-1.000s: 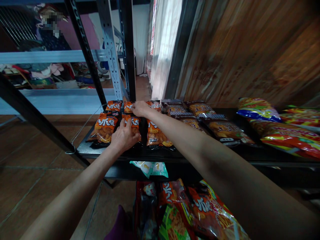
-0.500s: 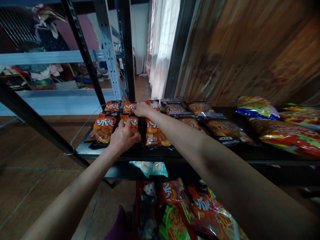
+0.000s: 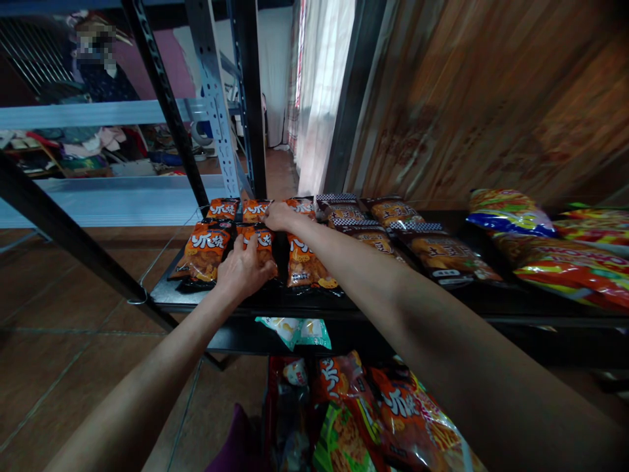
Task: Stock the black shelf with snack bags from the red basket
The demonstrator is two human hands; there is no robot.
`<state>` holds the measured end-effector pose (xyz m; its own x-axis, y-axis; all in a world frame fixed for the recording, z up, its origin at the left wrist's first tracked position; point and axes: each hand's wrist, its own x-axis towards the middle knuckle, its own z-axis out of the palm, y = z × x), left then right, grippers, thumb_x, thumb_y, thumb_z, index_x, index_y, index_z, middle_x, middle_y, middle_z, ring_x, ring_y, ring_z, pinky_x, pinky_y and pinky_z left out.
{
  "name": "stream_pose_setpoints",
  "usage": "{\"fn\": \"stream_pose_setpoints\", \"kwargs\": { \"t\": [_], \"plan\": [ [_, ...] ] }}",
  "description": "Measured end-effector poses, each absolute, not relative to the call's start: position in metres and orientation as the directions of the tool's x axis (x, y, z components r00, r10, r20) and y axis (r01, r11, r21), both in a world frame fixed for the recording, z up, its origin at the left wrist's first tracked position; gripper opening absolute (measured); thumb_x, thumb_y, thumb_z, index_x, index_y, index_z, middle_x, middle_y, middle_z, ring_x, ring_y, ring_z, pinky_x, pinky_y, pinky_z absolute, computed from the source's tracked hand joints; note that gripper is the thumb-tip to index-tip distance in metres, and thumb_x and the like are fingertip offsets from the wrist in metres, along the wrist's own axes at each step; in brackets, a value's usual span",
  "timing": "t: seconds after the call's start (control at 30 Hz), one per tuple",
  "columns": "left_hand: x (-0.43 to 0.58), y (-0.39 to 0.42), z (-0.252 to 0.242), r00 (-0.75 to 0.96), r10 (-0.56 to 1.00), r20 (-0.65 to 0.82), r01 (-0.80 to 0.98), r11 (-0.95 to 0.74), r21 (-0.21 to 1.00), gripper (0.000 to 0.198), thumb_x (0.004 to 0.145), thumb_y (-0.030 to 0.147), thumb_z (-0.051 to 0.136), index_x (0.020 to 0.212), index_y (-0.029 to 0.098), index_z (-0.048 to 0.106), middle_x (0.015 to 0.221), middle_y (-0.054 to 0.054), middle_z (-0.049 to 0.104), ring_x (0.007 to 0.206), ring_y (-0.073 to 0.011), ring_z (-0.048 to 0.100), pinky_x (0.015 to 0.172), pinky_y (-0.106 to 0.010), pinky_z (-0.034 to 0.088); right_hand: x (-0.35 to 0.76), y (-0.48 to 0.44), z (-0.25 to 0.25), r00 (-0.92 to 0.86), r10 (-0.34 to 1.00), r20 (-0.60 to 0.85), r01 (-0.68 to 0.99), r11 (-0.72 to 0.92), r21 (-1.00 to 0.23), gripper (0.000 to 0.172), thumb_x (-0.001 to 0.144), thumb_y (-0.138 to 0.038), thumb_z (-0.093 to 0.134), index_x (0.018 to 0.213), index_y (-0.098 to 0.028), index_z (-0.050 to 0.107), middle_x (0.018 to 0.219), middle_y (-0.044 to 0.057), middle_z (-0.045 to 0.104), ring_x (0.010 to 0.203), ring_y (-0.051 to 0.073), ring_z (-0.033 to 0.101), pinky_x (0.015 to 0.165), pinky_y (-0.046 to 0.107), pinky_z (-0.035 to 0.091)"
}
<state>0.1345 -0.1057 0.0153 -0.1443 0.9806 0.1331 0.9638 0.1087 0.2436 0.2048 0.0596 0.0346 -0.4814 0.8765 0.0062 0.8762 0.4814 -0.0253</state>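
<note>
Small orange-and-black snack bags lie in two rows on the black shelf (image 3: pixel 167 298). My left hand (image 3: pixel 246 265) grips the front middle orange snack bag (image 3: pixel 263 246), thumb at its right side and fingers spread over its face. Directly behind lies another orange snack bag (image 3: pixel 254 210). My right hand (image 3: pixel 281 216) reaches across, fingers curled in at that rear bag's lower right edge, their tips partly hidden. An orange snack bag (image 3: pixel 201 255) sits left of my left hand. To the right, another orange snack bag (image 3: pixel 307 265) lies partly under my right forearm.
Brown potato-snack bags (image 3: pixel 432 252) and larger colourful bags (image 3: pixel 511 213) lie along the shelf's right part. Below are a green-and-white bag (image 3: pixel 297 333) on the lower shelf and a red container (image 3: pixel 272 393) of snack bags. A black upright post (image 3: pixel 167 98) stands at the left.
The view has shifted very slightly. Both hands stay in the same places on the orange bags, and no bag has visibly moved.
</note>
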Motion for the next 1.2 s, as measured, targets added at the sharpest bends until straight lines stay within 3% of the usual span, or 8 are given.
{"fn": "stream_pose_setpoints", "kwargs": {
  "t": [0.37,0.53,0.73,1.2],
  "plan": [
    [0.131,-0.105,0.016,-0.138,0.985,0.105,0.968,0.111,0.227,0.062,0.082,0.045,0.046,0.140,0.023,0.036,0.150,-0.015,0.030,0.120,-0.0316,0.052,0.093,-0.044,0.045,0.207,0.045,0.039,-0.472,0.876,0.104,0.872,0.481,-0.095,0.040,0.092,-0.032,0.041,0.116,-0.009,0.064,0.121,0.019,0.063,0.113,0.028,0.059,0.091,0.031,0.047],
    [0.132,-0.107,0.016,-0.146,0.984,0.102,0.968,0.121,0.219,0.065,0.082,0.046,0.047,0.142,0.024,0.032,0.152,-0.015,0.028,0.122,-0.0317,0.050,0.094,-0.045,0.044,0.205,0.036,0.043,-0.518,0.853,0.062,0.851,0.522,-0.066,0.038,0.092,-0.030,0.043,0.114,-0.008,0.065,0.121,0.019,0.063,0.117,0.027,0.057,0.093,0.029,0.046],
    [0.134,-0.115,0.013,-0.121,0.974,0.190,0.981,0.088,0.173,0.065,0.085,0.048,0.043,0.142,0.018,0.032,0.152,-0.019,0.026,0.127,-0.0339,0.045,0.094,-0.045,0.044,0.207,0.039,0.040,-0.477,0.874,0.097,0.867,0.486,-0.112,0.038,0.092,-0.030,0.042,0.113,-0.008,0.065,0.118,0.018,0.065,0.113,0.027,0.060,0.092,0.030,0.047],
    [0.131,-0.109,0.009,-0.085,0.983,0.165,0.974,0.047,0.222,0.067,0.084,0.044,0.047,0.143,0.017,0.031,0.151,-0.019,0.027,0.131,-0.0316,0.041,0.099,-0.042,0.041,0.219,0.030,0.047,-0.548,0.836,0.029,0.835,0.549,-0.035,0.041,0.094,-0.030,0.037,0.115,-0.010,0.065,0.122,0.015,0.063,0.114,0.023,0.059,0.091,0.025,0.045]
  ]
}}
